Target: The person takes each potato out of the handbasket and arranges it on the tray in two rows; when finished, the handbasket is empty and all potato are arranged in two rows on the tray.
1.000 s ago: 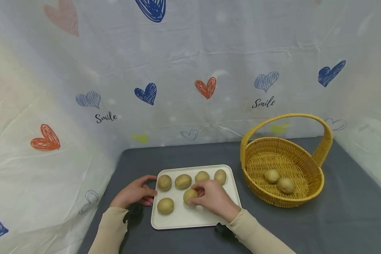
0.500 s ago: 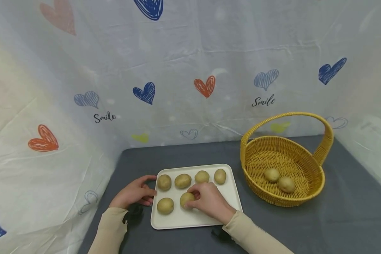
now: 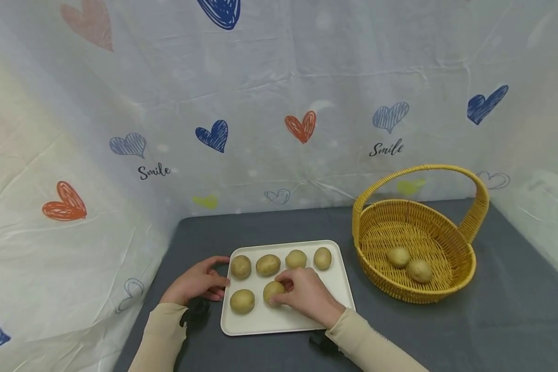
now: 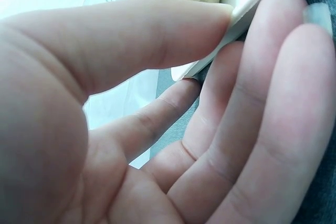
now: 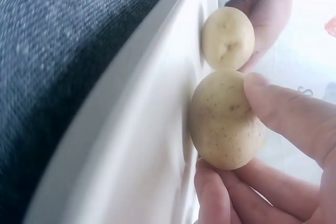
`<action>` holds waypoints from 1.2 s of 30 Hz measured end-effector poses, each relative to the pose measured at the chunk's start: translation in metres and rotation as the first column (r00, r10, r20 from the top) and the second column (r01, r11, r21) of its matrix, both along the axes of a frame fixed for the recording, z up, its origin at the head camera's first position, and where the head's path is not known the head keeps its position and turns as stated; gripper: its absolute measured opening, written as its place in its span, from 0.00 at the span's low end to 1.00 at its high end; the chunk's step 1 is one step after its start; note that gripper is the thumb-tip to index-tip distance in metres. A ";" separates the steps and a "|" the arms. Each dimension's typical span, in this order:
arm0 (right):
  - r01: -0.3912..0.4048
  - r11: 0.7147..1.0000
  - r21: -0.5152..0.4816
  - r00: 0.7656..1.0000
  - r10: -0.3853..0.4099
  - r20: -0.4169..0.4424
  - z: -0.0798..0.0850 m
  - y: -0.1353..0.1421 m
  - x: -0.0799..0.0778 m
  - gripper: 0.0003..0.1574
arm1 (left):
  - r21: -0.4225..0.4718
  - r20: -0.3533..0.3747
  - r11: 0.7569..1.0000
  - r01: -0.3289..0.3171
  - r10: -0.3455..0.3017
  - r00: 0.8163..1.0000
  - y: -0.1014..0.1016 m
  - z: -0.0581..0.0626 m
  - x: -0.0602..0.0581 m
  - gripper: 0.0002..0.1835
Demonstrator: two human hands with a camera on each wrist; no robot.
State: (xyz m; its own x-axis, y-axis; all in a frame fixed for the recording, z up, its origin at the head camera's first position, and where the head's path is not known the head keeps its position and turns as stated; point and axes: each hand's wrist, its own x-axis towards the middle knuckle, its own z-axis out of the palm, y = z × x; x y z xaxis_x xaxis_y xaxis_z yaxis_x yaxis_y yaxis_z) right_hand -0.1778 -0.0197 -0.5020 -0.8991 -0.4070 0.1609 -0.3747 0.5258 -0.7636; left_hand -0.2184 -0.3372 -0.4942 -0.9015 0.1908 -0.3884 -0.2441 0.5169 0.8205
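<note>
Pinched between the thumb and fingers of my right hand (image 3: 309, 295) is a potato (image 3: 273, 293), set in the front row of a white tray (image 3: 279, 321). In the right wrist view that potato (image 5: 223, 121) sits against the tray, close to a second potato (image 5: 228, 38). My left hand (image 3: 196, 280) touches the tray's left edge. From the left wrist, its thumb (image 4: 173, 32) lies at the rim, with loosely bent fingers along the outside. Several other potatoes (image 3: 267, 265) form a back row, and one potato (image 3: 242, 301) lies front left.
A yellow wicker basket (image 3: 414, 297) with a tall handle stands to the right of the tray. Two potatoes (image 3: 409, 264) lie inside it. Dark grey cloth (image 3: 260, 227) covers the table, and a white curtain printed with hearts (image 3: 260, 170) hangs behind.
My right hand has shifted slightly left along the tray with its potato, then stayed there over the last half second. The left hand has stayed at the tray's edge.
</note>
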 end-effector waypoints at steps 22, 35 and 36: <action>0.001 1.000 0.019 1.000 -0.001 -0.029 0.001 0.002 -0.002 0.23 | -0.018 -0.002 1.000 -0.008 0.008 1.000 0.003 0.003 -0.001 0.41; 0.001 1.000 0.030 1.000 -0.001 -0.005 0.004 0.003 -0.004 0.20 | -0.024 0.011 1.000 -0.008 0.008 1.000 0.001 0.003 -0.001 0.42; 0.002 1.000 0.030 1.000 -0.002 -0.004 0.005 0.002 -0.003 0.19 | -0.023 0.013 1.000 -0.006 0.006 1.000 0.000 0.002 -0.001 0.42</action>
State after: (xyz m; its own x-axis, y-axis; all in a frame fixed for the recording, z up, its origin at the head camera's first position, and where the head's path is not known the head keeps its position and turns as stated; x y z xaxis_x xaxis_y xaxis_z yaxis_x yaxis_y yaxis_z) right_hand -0.1812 -0.0173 -0.4974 -0.8993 -0.4102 0.1519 -0.3765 0.5488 -0.7464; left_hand -0.2196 -0.3369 -0.4918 -0.8976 0.1764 -0.4041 -0.2576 0.5340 0.8053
